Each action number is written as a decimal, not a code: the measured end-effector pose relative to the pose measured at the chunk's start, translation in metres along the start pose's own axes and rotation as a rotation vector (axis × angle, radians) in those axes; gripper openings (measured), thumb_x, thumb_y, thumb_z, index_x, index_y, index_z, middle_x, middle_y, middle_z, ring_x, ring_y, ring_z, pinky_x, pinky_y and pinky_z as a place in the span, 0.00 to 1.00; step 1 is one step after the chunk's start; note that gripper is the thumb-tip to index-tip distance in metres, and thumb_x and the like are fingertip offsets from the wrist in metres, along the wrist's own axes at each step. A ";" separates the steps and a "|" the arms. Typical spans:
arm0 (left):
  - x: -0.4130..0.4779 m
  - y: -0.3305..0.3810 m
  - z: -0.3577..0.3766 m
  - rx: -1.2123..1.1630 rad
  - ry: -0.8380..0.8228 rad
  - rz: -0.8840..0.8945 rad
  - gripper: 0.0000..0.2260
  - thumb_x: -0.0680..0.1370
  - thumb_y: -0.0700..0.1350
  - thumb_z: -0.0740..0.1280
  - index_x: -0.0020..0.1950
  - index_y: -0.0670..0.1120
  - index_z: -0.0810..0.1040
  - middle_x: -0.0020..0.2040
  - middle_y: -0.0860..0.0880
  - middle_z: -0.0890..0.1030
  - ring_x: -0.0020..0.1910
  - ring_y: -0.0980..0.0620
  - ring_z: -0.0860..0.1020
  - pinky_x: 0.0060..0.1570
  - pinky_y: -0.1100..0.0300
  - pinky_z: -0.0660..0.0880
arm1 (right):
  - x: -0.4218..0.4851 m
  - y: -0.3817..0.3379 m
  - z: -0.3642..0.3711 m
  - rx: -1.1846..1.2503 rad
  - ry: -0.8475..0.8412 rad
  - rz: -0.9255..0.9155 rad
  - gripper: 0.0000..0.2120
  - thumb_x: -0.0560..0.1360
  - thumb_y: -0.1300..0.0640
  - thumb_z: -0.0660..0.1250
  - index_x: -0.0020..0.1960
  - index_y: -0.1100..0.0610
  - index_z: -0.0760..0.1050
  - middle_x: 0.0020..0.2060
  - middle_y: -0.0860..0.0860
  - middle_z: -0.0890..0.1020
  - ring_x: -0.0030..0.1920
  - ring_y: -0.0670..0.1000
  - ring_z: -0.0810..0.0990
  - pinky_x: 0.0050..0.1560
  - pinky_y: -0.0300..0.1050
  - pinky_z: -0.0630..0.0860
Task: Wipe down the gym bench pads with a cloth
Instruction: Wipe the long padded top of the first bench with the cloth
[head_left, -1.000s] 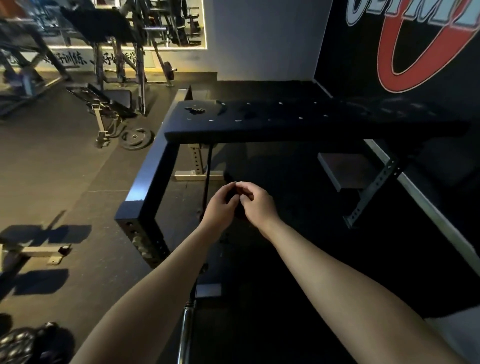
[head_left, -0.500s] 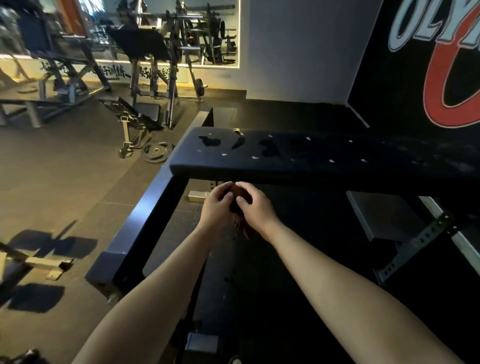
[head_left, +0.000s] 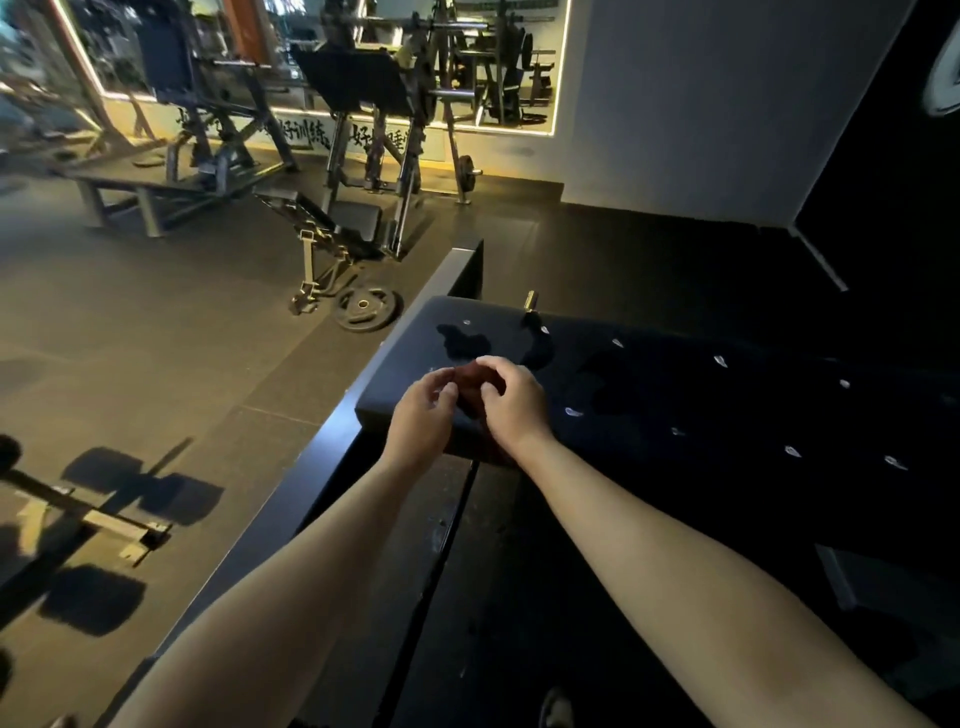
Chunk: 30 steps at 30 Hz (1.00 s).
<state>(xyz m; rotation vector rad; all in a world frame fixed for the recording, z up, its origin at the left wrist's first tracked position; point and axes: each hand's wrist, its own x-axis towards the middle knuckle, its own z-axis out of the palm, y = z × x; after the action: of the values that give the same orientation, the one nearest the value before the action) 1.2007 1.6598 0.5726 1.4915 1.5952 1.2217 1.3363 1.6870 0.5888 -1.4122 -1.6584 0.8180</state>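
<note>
- Both hands meet over the near-left corner of the bench pad (head_left: 675, 395), forearms reaching in from the bottom edge of the head view.
- Left hand (head_left: 423, 410): fingers curled, tips pinching the left side of the cloth (head_left: 470, 387).
- Right hand (head_left: 511, 402): fingers and thumb curled over the cloth's right side, back of the hand facing the camera.
- Cloth: small, dark reddish, bunched between the two hands. It is mostly hidden by the fingers, and I cannot tell whether it touches the pad.
- Bench pad: black, flat, running from centre to the right edge of the view. Darker blotches (head_left: 462, 340) sit on the surface just beyond the hands, with small pale flecks (head_left: 574, 412) scattered along it.
- Brass-coloured pin (head_left: 530, 300) at the pad's far edge.
- Black frame beam (head_left: 311, 467) runs along the pad's left end towards the camera.
- Weight plate (head_left: 368, 308) lies flat on the floor beyond the beam, beside the foot of a machine (head_left: 332, 228).
- More machines and a lit-edged mirror (head_left: 498, 62) along the back wall. The right side of the scene is too dark to read.
</note>
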 end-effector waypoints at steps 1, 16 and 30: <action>0.015 -0.007 0.002 0.033 0.024 -0.004 0.10 0.84 0.48 0.61 0.65 0.53 0.76 0.59 0.53 0.80 0.59 0.57 0.77 0.63 0.51 0.75 | 0.016 0.004 0.003 0.012 -0.006 -0.001 0.17 0.82 0.59 0.60 0.69 0.50 0.72 0.66 0.53 0.71 0.66 0.51 0.71 0.58 0.40 0.69; 0.167 -0.092 0.023 0.605 0.212 -0.153 0.19 0.84 0.47 0.59 0.73 0.45 0.73 0.73 0.43 0.73 0.73 0.44 0.68 0.75 0.48 0.61 | 0.191 0.087 0.070 -0.482 -0.544 -0.325 0.22 0.83 0.54 0.56 0.77 0.49 0.64 0.77 0.50 0.63 0.79 0.55 0.54 0.79 0.57 0.50; 0.233 -0.133 -0.013 0.494 0.151 -0.128 0.17 0.84 0.46 0.58 0.73 0.47 0.73 0.64 0.42 0.78 0.63 0.42 0.74 0.65 0.52 0.66 | 0.250 0.077 0.123 -0.414 -0.544 -0.425 0.20 0.84 0.56 0.56 0.75 0.50 0.68 0.76 0.49 0.66 0.78 0.52 0.57 0.78 0.53 0.54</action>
<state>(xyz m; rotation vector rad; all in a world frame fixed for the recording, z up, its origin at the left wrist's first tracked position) 1.0987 1.8943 0.4893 1.5800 2.1735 0.9254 1.2489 1.9491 0.5032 -1.0704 -2.5548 0.6643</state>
